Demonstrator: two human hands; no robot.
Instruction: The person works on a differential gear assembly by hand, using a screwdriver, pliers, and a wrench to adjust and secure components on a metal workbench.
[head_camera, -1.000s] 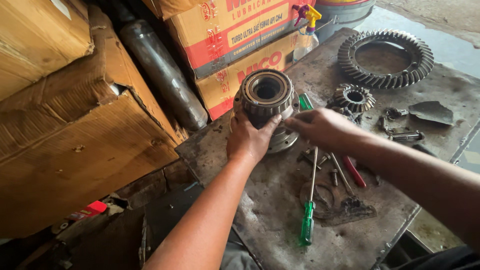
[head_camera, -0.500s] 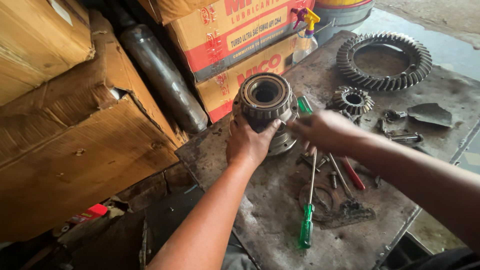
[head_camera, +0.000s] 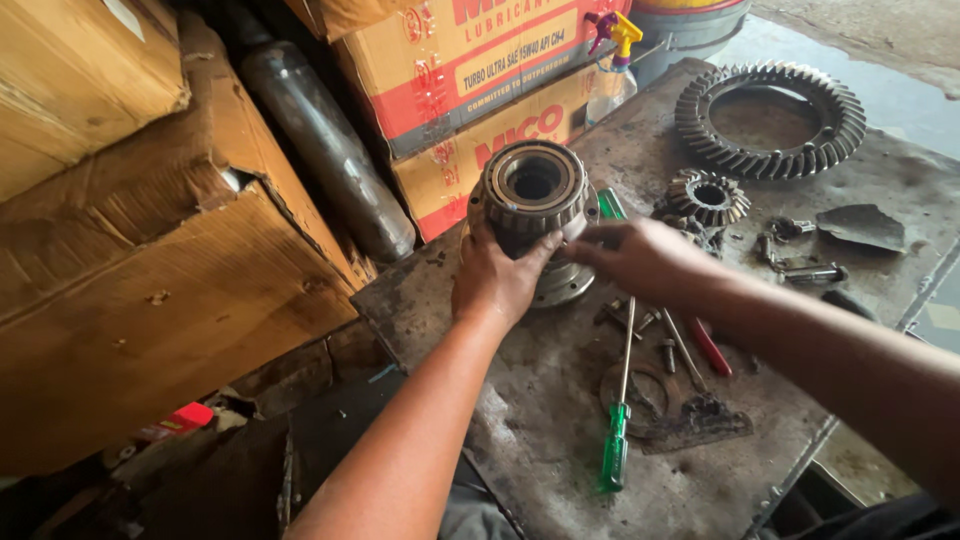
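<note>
A round steel differential housing (head_camera: 532, 192) with a hollow centre stands on a dirty metal workbench (head_camera: 560, 440). My left hand (head_camera: 497, 275) grips its near left side. My right hand (head_camera: 640, 255) presses against its right side, fingertips on the body. A green-handled screwdriver (head_camera: 617, 430) lies in front of my right wrist, beside a red-handled tool (head_camera: 711, 347) and loose bolts (head_camera: 640, 322). A flat ring washer (head_camera: 645, 395) lies under the screwdriver shaft.
A large ring gear (head_camera: 768, 120) lies at the far right of the bench, a small bevel gear (head_camera: 708, 197) nearer. Cardboard boxes (head_camera: 170, 270) stand at left and behind, with a grey cylinder (head_camera: 330, 150) leaning between them. A spray bottle (head_camera: 612, 50) stands at the back.
The view has shifted slightly. Both hands stay on the housing; my right hand has slid a little closer onto its side.
</note>
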